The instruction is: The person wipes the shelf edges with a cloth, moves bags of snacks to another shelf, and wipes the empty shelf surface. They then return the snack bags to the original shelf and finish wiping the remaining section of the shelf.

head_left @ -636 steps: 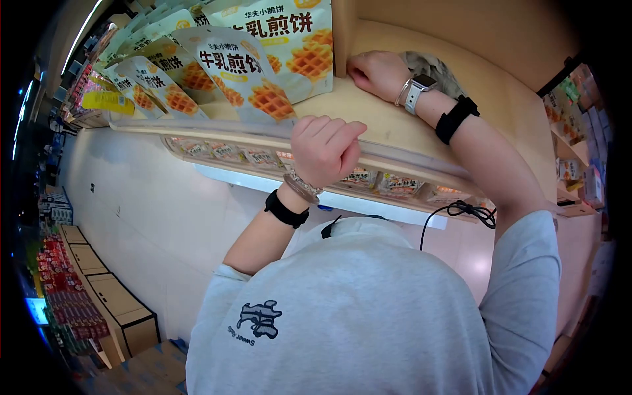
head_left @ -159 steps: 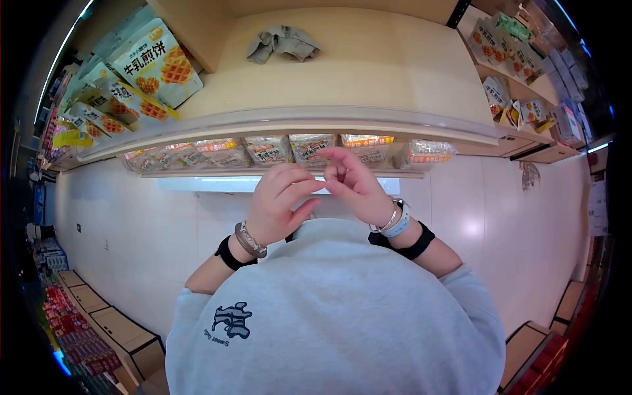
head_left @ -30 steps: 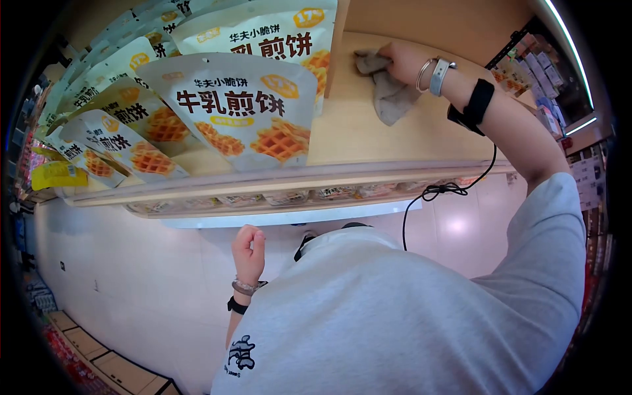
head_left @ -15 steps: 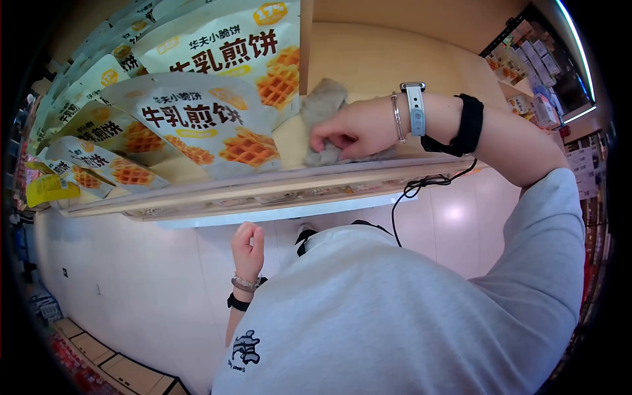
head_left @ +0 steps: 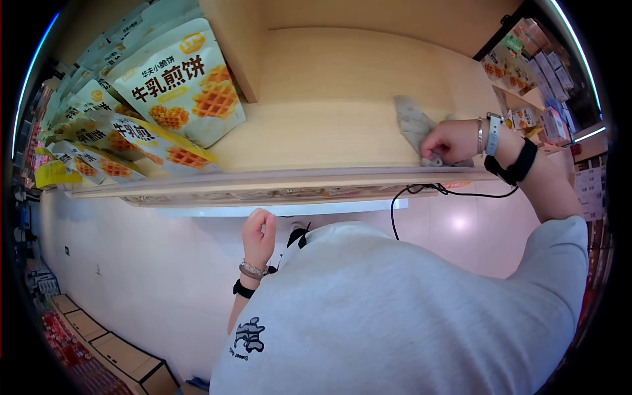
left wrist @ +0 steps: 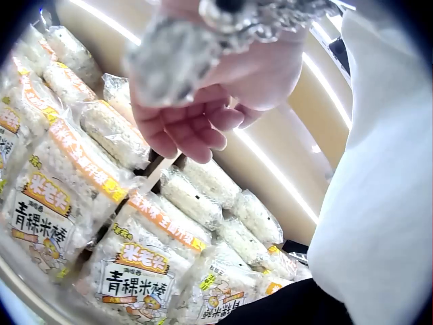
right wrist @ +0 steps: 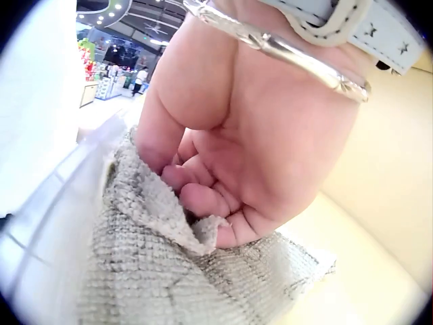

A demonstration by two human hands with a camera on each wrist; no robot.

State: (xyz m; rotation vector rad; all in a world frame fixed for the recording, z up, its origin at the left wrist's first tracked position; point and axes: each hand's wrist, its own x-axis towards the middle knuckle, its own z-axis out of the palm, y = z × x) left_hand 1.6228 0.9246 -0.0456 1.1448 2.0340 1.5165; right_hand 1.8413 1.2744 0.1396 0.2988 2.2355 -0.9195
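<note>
My right hand [head_left: 451,141] grips a grey cleaning cloth [head_left: 411,122] on the wooden shelf board [head_left: 336,112], near its front edge at the right. In the right wrist view, the fingers of the right hand [right wrist: 250,128] curl into the textured cloth [right wrist: 149,271], which spreads out beneath them. My left hand [head_left: 259,240] hangs in front of the body below the shelf, loosely curled and holding nothing. The left wrist view has that left hand [left wrist: 223,88] beside bagged puffed-rice sticks [left wrist: 135,271] on a lower shelf.
Waffle-biscuit pouches [head_left: 181,85] stand in the left compartment, beyond an upright wooden divider [head_left: 232,49]. A clear lip [head_left: 296,176] runs along the shelf front. A black cable [head_left: 454,192] hangs near the right arm. More stocked shelves [head_left: 526,66] stand at right.
The cloth lay alone at the shelf's back 5.3 s ago, hands together. Since then the right hand took it, brought it from near the divider to the front edge, then rightward. The left stays low.
</note>
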